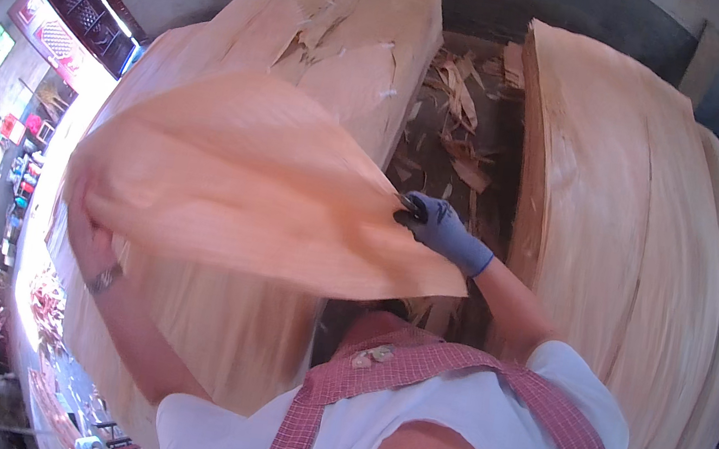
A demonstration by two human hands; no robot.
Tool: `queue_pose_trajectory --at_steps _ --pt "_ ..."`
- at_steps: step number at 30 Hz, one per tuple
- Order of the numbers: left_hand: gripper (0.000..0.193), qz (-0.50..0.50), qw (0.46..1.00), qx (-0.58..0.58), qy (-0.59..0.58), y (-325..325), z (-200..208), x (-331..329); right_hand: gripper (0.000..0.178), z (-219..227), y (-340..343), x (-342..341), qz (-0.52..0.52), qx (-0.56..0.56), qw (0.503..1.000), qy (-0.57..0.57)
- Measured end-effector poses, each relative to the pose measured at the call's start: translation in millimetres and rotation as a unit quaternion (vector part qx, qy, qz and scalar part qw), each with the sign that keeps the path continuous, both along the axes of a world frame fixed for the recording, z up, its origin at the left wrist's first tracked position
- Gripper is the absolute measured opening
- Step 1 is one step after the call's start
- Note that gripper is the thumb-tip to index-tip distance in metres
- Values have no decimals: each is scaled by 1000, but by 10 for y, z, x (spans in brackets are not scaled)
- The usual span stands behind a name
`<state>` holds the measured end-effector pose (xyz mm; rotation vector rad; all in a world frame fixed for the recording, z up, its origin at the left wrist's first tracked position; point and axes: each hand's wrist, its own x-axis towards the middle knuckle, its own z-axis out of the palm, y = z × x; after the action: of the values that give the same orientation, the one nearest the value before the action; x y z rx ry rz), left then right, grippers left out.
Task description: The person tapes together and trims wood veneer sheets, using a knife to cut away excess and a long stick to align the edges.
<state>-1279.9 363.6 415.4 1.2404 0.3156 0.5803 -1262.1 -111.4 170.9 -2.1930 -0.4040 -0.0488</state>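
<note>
Left hand (pixel 92 229): at the left edge of the veneer sheet (pixel 235 177); blur prevents telling finger closure. Sheet position: bowed between both hands, above the left stack (pixel 354 78). Right hand (pixel 447 233): gloved, clamped on the sheet's edge. Caution: uneven pull could split the sheet.

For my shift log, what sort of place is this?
Likely a wood-veneer workshop: a left stack and a right stack of thin wood sheets, torn scraps lying between them, and a loose sheet held over the left stack.
</note>
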Motion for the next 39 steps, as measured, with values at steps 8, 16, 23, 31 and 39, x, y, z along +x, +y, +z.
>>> queue_pose_trajectory --at_steps 8,16,23,31,39 --pt "58 105 989 -102 3 573 -2237 1197 21 454 -310 3484 62 -266 948 -161" --pt "43 93 939 -322 73 -316 -3685 2665 22 582 -36 6694 122 -465 852 -209" --pt "20 135 908 -396 23 -1191 -4140 4050 22 30 939 9485 206 -541 791 -201" --pt "13 208 858 -467 54 -2339 -4267 6386 31 -808 1576 12847 240 -429 841 -226" --pt "17 260 834 -454 177 -2730 -4122 7157 38 -1092 2002 13244 240 -331 866 -286"
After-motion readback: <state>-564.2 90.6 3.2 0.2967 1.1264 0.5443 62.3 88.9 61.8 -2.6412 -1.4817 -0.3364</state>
